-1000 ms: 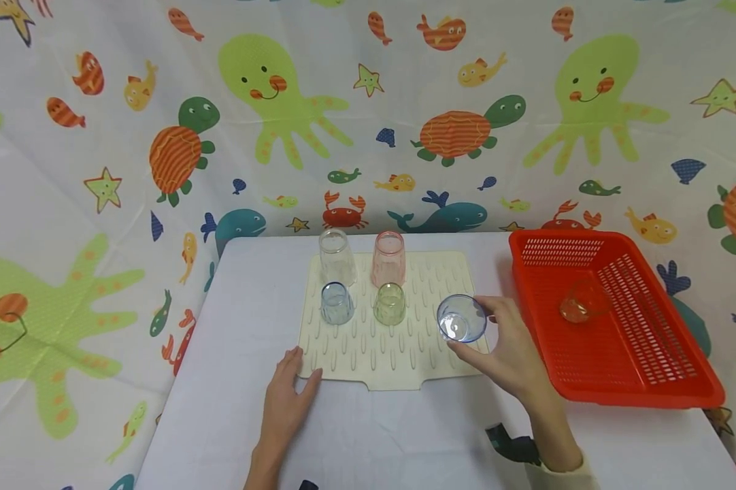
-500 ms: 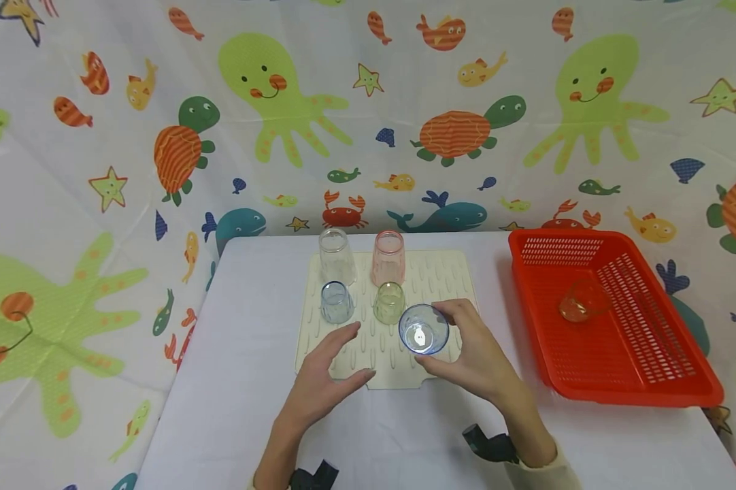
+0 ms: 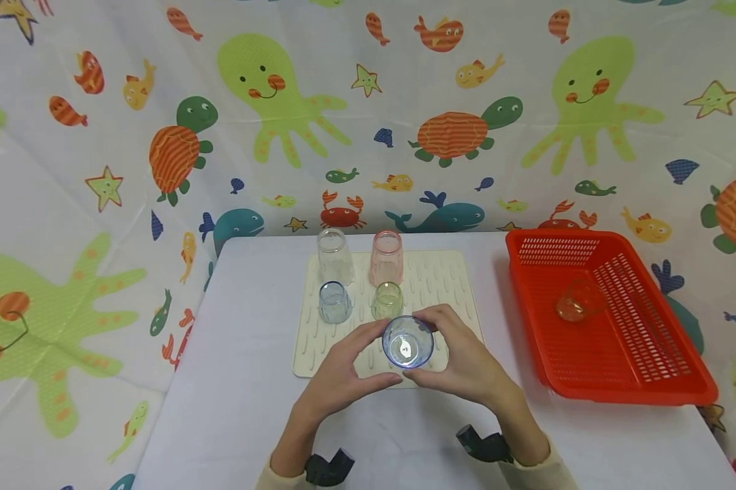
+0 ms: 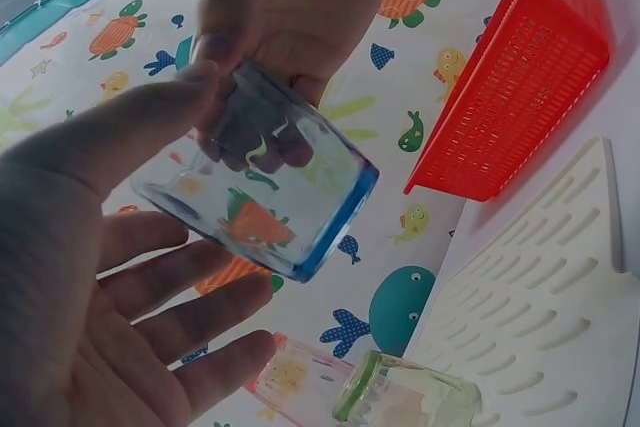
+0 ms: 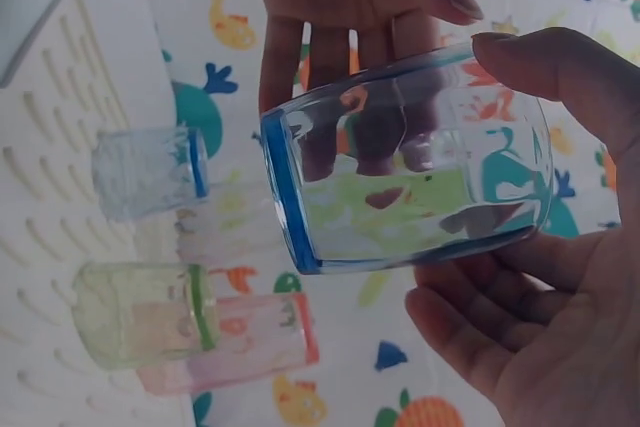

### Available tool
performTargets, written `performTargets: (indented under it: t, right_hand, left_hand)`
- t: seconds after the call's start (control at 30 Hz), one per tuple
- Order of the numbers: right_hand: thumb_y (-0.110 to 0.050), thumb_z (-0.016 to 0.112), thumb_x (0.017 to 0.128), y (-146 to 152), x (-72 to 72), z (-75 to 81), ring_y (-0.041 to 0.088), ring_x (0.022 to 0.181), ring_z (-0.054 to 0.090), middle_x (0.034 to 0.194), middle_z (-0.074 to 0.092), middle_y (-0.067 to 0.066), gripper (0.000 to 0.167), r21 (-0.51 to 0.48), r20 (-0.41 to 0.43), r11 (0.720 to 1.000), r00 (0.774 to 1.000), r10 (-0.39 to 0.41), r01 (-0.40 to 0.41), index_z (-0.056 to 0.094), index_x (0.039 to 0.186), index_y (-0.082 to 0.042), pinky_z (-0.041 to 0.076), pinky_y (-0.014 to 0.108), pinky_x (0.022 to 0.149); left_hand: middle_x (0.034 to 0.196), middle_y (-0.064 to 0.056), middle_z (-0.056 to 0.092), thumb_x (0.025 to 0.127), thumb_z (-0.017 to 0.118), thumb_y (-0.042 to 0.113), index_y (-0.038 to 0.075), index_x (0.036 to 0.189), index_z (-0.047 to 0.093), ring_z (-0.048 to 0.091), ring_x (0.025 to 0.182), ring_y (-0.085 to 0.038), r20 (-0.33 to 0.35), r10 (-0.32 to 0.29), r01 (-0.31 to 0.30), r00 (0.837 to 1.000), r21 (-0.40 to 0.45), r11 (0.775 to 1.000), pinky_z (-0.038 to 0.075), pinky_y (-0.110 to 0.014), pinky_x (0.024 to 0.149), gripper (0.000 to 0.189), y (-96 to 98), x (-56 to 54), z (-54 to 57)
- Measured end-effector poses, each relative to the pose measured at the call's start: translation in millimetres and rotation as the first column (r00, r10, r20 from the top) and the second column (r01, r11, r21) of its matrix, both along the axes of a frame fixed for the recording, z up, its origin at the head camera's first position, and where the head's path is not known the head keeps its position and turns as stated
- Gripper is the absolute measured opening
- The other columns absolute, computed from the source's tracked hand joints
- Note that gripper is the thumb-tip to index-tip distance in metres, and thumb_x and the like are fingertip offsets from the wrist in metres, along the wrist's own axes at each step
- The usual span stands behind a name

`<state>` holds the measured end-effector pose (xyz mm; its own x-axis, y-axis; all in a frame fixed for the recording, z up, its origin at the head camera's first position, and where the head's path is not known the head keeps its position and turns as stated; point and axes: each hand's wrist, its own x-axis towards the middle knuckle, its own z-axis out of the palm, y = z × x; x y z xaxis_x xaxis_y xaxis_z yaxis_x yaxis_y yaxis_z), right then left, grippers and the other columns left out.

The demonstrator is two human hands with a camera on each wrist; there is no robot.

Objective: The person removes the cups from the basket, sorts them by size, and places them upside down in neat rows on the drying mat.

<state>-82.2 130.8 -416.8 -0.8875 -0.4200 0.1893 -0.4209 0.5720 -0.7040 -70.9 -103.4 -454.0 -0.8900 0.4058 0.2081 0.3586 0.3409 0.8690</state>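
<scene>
My right hand grips a clear blue-tinted drinking glass above the front of the cream drying mat. Its thick blue base points down toward the mat, the mouth upward. At the glass's left side is my left hand, its fingers spread and fairly straight, thumb in front; whether they press on the glass I cannot tell. Behind, on the mat, stand a small blue glass, a small green glass, a tall clear glass and a tall pink glass, all base up.
To the right is a red plastic basket with one clear glass lying in it. A white cloth covers the table. Sea-animal curtain hangs behind and to the left.
My right hand has carried the glass leftward and nearer me, from the mat's right side to its front middle. My left hand has left the mat's front-left corner and come to the glass.
</scene>
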Motion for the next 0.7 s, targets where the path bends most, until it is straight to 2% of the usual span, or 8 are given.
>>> performTargets:
  t: [0.2, 0.4, 0.57, 0.7]
  right_hand:
    - [-0.03, 0.092, 0.067, -1.3, -0.4, 0.6, 0.007, 0.112, 0.058, 0.126, 0.056, -0.008, 0.078, 0.004, -0.011, 0.999, 0.999, 0.051, -0.05, 0.054, 0.134, -0.018, 0.06, 0.036, 0.097]
    - [-0.036, 0.092, 0.069, 1.6, -1.5, -0.5, 0.009, 0.11, 0.06, 0.124, 0.061, -0.006, 0.075, -0.05, 0.053, 0.985, 0.984, 0.17, -0.167, 0.057, 0.134, -0.024, 0.061, 0.034, 0.096]
    - [-0.042, 0.09, 0.071, 5.7, -3.2, -0.9, 0.009, 0.108, 0.061, 0.121, 0.062, -0.004, 0.071, -0.099, 0.068, 0.968, 0.969, 0.236, -0.229, 0.059, 0.132, -0.023, 0.06, 0.031, 0.095]
    - [-0.044, 0.089, 0.072, 6.7, -4.1, -1.4, 0.009, 0.109, 0.061, 0.121, 0.061, -0.006, 0.071, -0.116, 0.064, 0.961, 0.964, 0.258, -0.25, 0.059, 0.133, -0.024, 0.059, 0.03, 0.097]
  left_hand:
    - [0.146, 0.011, 0.055, 0.079, 0.086, 0.038, 0.031, 0.149, 0.045, 0.053, 0.136, -0.011, -0.012, -0.011, 0.011, 1.0, 0.011, 1.0, 0.047, -0.044, 0.116, 0.081, -0.2, -1.0, 0.1]
    - [0.144, 0.009, 0.058, 0.072, 0.091, 0.038, 0.03, 0.149, 0.046, 0.057, 0.132, -0.013, -0.005, -0.051, 0.051, 0.999, 0.011, 0.999, 0.052, -0.038, 0.111, 0.089, -2.4, 1.0, 1.9]
    - [0.14, 0.0, 0.06, 0.071, 0.091, 0.037, 0.026, 0.148, 0.048, 0.06, 0.125, -0.015, -0.045, -0.093, 0.095, 0.995, 0.046, 0.994, 0.054, -0.034, 0.107, 0.088, -2.4, 1.3, 0.2]
    - [0.134, -0.002, 0.06, 0.071, 0.092, 0.037, 0.026, 0.144, 0.051, 0.06, 0.119, -0.016, -0.084, -0.085, 0.091, 0.993, 0.07, 0.993, 0.058, -0.03, 0.1, 0.084, -2.0, 1.2, -2.0]
